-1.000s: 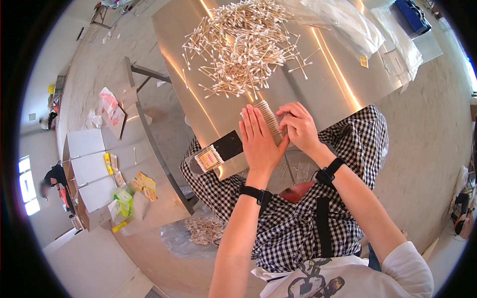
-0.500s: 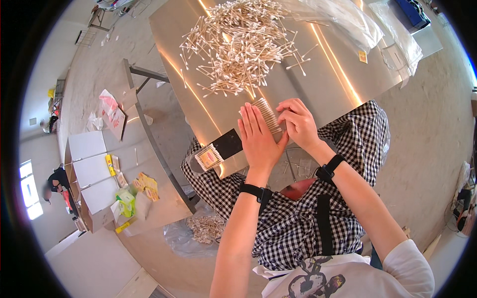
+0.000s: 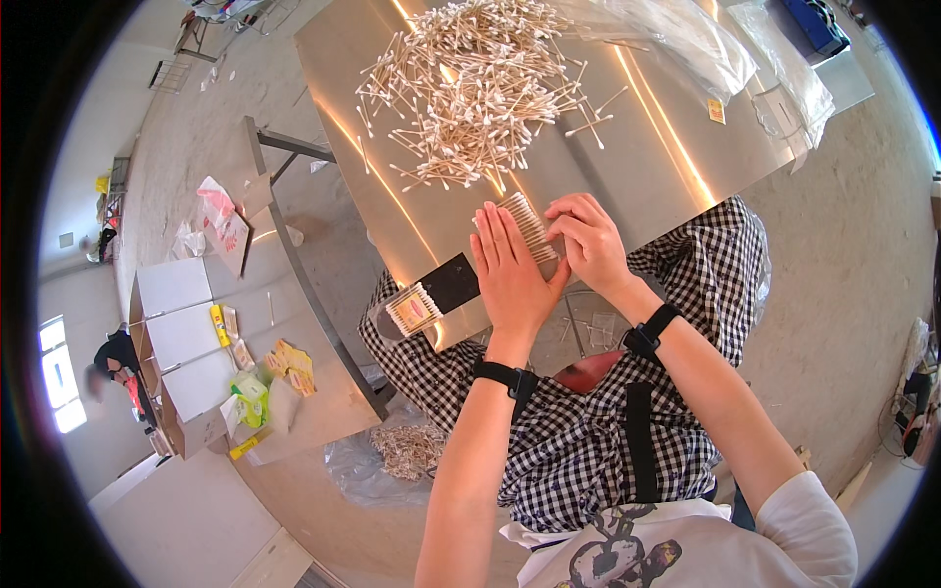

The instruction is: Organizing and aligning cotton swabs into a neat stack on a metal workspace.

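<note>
A neat row of cotton swabs lies side by side near the table's front edge. My left hand rests over its left part, fingers stretched and close together, thumb toward the right. At the row's right side is my right hand, its fingers curled into a pinch; whatever they hold, if anything, is hidden. Left of my left hand, a black flat piece lies at the table's corner. Beside it sits a small stack of swabs with a yellow and red label, partly in clear plastic.
A big loose heap of cotton swabs covers the far part of the metal table. Clear plastic bags lie at the far right, near a small yellow card. A lower side table holds packets; a bag of swabs is below.
Both hands stay at the row of swabs, with barely any shift. In the far left background, a person has leaned slightly.
</note>
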The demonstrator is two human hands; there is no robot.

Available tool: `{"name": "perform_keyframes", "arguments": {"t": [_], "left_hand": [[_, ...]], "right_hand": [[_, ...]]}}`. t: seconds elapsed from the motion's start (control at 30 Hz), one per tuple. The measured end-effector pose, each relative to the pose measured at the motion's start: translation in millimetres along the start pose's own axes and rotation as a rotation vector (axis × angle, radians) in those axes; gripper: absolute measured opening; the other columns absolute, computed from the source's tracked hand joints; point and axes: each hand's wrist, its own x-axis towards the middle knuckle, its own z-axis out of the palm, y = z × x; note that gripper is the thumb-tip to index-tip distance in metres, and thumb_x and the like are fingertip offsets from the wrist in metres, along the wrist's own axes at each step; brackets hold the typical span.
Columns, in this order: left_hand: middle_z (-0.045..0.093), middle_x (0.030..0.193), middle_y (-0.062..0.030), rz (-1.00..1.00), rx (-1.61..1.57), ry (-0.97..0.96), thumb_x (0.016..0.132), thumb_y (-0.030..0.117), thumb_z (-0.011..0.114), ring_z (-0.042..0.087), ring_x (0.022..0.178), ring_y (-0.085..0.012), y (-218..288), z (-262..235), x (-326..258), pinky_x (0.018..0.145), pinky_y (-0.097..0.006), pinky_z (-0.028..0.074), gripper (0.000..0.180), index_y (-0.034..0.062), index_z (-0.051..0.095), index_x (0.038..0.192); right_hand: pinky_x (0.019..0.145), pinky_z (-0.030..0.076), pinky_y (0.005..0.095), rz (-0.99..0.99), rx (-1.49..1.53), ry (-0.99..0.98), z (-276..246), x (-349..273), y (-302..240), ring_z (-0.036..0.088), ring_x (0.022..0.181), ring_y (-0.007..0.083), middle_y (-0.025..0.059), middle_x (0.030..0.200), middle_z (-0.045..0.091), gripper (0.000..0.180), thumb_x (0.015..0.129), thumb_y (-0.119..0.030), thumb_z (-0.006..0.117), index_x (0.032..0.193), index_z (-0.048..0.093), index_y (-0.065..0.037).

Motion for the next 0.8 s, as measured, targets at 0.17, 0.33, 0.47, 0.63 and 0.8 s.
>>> {"name": "perform_keyframes", "arguments": {"t": [0.17,0.33,0.47,0.63,0.8], "left_hand": [[0.023,0.160,-0.0283,0.004,-0.012,0.003,0.085,0.055,0.065,0.019,0.151,-0.0391,-0.2,-0.4,0.1,0.122,-0.050,0.018,0.102,-0.0125,0.024,0.150],[0.023,0.160,-0.0285,0.003,-0.028,0.009,0.084,0.053,0.066,0.019,0.151,-0.0399,-0.1,0.1,-0.1,0.122,-0.050,0.018,0.102,-0.0119,0.024,0.150],[0.023,0.159,-0.0284,0.003,-0.051,0.026,0.084,0.051,0.068,0.020,0.150,-0.0406,-0.5,0.5,-0.2,0.122,-0.051,0.019,0.101,-0.0110,0.024,0.150],[0.023,0.160,-0.0282,0.003,-0.051,0.033,0.084,0.051,0.067,0.020,0.150,-0.0403,-0.1,1.4,0.2,0.121,-0.051,0.019,0.100,-0.0109,0.024,0.150],[0.024,0.159,-0.0281,0.005,-0.048,0.039,0.084,0.051,0.067,0.021,0.150,-0.0401,-0.1,0.9,0.2,0.121,-0.051,0.019,0.100,-0.0110,0.025,0.150]], "right_hand": [[0.081,0.052,0.0377,0.010,-0.002,-0.001,0.9,0.3,0.0,0.061,0.094,0.0276,0.0057,0.098,0.062,0.014,0.071,0.009,0.062,0.076,0.061,-0.005],[0.082,0.052,0.0380,-0.008,-0.024,-0.037,-0.1,0.2,1.2,0.061,0.095,0.0276,0.0057,0.098,0.062,0.014,0.072,0.008,0.061,0.077,0.061,-0.005],[0.083,0.052,0.0387,0.006,-0.028,-0.016,1.3,1.4,0.0,0.061,0.097,0.0283,0.0061,0.099,0.062,0.016,0.072,0.008,0.061,0.081,0.062,-0.005],[0.087,0.051,0.0399,0.020,-0.068,-0.023,0.9,2.7,-1.1,0.060,0.102,0.0291,0.0065,0.104,0.061,0.018,0.073,0.008,0.060,0.085,0.062,-0.006],[0.087,0.051,0.0403,0.009,-0.099,-0.062,0.3,2.3,-0.5,0.060,0.103,0.0291,0.0062,0.105,0.061,0.018,0.074,0.007,0.060,0.086,0.062,-0.006]]}}
